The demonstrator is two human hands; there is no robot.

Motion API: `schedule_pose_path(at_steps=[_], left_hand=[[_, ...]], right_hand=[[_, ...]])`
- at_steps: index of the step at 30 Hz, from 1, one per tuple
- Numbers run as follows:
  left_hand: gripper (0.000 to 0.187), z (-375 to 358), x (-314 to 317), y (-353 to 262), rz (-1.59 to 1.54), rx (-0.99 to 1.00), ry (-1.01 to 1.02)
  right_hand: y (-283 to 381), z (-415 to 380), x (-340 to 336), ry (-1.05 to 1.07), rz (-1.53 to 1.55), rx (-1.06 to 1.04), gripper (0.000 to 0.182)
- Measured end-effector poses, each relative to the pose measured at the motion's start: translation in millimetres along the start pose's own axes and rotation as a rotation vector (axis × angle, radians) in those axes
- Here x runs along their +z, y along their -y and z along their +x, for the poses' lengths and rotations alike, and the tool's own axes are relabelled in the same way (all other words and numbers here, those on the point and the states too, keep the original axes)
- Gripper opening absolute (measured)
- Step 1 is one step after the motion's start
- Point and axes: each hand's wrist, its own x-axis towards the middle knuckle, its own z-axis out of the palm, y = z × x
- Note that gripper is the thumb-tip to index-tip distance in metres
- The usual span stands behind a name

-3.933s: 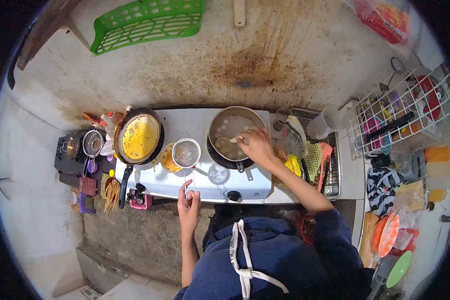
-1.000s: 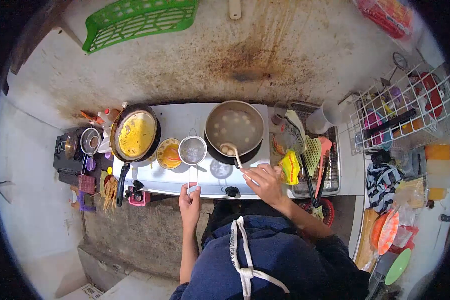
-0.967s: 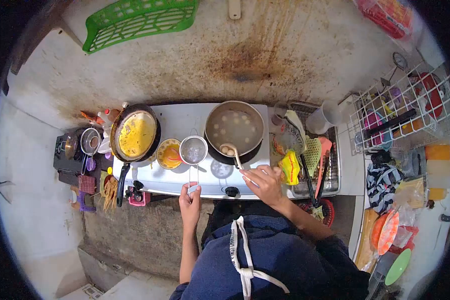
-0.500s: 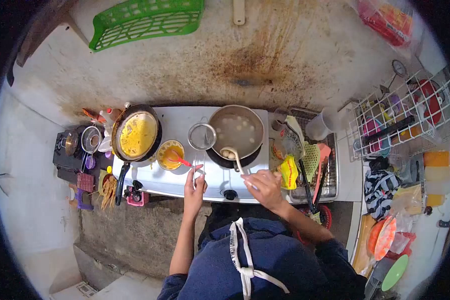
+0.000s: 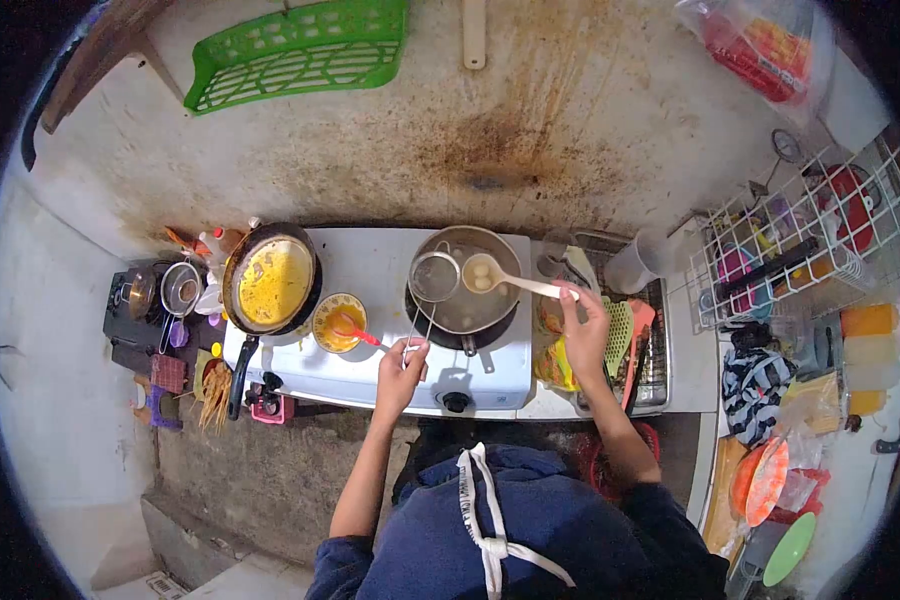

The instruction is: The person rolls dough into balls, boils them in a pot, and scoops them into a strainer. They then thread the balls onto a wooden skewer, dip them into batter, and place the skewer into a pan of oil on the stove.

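L hand (image 5: 403, 368) is pinching the strainer (image 5: 436, 277) by its handle; R hand (image 5: 587, 330) is gripping the ladle (image 5: 530, 286) near its handle end, thumb & fingers pressed on it. Strainer mesh is hanging over the pot (image 5: 485, 237) at approx. 9 o'clock. Ladle's scoop, w/ pale balls (image 5: 482, 275) inside, is hovering over the pot at strainer's 3 o'clock; can't tell if rims are touching. Bowl (image 5: 320, 338) w/ red-handled utensil (image 5: 368, 338) is sitting at pot's 8 o'clock.
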Motion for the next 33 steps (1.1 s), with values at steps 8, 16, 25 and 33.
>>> schedule_pose_path(at_steps=[8,16,25,33], left_hand=[[0.016,3.1,14.9,-5.3,0.0,-0.024,0.029],[0.014,4.4,11.0,-6.8,-0.081,0.012,0.01],[0.017,3.0,-8.6,-43.1,-0.067,0.018,-0.106],[0.019,0.8,-10.9,-54.5,-0.072,0.077,-0.133]], right_hand=[[18.4,-9.6,14.0,0.123,-0.293,-0.404,0.017],[13.6,-10.3,6.8,0.133,-0.44,-0.729,0.021],[-22.1,16.5,19.8,-0.003,-0.274,-0.218,0.015],[-42.6,10.6,58.3,0.118,-0.512,-0.382,0.013]])
